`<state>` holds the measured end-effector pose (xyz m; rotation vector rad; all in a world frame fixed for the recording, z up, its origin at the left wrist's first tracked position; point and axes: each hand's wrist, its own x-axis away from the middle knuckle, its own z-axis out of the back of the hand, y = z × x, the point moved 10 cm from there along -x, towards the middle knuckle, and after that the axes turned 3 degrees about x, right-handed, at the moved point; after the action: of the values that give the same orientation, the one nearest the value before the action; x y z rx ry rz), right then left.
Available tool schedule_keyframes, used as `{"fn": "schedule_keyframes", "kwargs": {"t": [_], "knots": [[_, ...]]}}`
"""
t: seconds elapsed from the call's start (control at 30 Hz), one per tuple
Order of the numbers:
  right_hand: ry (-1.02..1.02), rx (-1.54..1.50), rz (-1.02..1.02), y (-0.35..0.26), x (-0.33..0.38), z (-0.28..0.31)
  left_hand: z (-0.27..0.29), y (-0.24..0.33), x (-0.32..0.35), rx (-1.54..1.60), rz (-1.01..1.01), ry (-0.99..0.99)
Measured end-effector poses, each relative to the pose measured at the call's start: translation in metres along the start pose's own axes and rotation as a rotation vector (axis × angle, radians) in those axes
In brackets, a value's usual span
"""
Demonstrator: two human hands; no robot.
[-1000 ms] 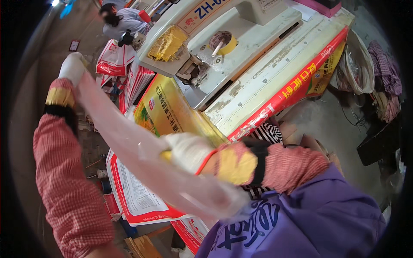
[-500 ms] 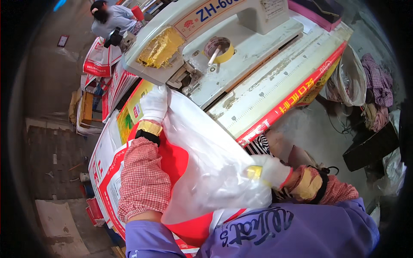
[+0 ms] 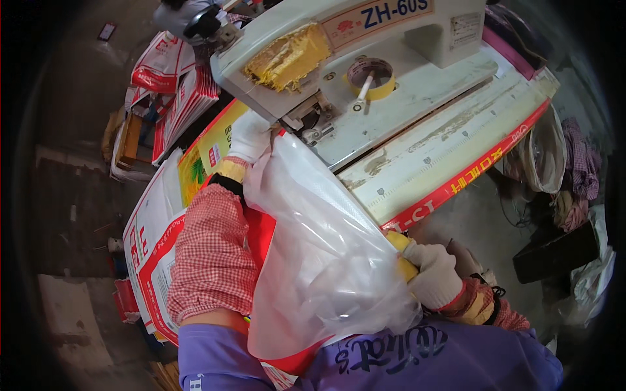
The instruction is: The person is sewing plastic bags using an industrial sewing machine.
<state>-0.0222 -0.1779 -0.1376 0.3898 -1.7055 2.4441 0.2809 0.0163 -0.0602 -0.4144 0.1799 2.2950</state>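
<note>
A white woven sack (image 3: 313,171) with a see-through plastic liner (image 3: 319,274) lies slanted in front of a grey industrial sewing machine (image 3: 261,75). My left hand (image 3: 250,138), in a white glove, is closed on the sack's far corner, just below the machine's sewing head. At the sack's right edge, my right hand (image 3: 430,268) wears a whitish glove with yellow fingertips. Its fingers are pinched on the sack's edge beside the table corner. Beneath the liner, red sack material (image 3: 259,233) shows next to my left forearm.
On the machine bed sits a yellow tape roll (image 3: 372,79) with a white stick in it. A ruled table edge (image 3: 417,176) runs to the right. Printed sacks (image 3: 186,107) are stacked at the far left. A dark box (image 3: 554,253) and a whitish bag (image 3: 538,153) stand at right.
My right hand has come up against the table corner and grips the sack's edge there; before, it was blurred by motion. My left hand stays at the sack's far corner. The view has shifted.
</note>
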Motion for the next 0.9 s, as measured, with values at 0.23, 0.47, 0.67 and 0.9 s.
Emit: {"fn": "schedule_keyframes", "kwargs": {"t": [0.23,0.47,0.67,0.9], "knots": [[-0.135,0.54,0.156,-0.027,0.002,-0.009,0.003,-0.021,0.047,0.448,0.335,-0.119],[-0.262,0.609,0.15,-0.007,0.019,-0.018,-0.005,0.001,0.047,0.296,0.356,-0.318],[-0.103,0.788,0.393,-0.041,-0.028,-0.048,-0.009,-0.048,0.006,0.332,0.413,-0.256],[-0.551,-1.511,-0.255,-0.048,-0.112,-0.084,0.089,-0.133,-0.103,0.036,0.381,0.05]]}}
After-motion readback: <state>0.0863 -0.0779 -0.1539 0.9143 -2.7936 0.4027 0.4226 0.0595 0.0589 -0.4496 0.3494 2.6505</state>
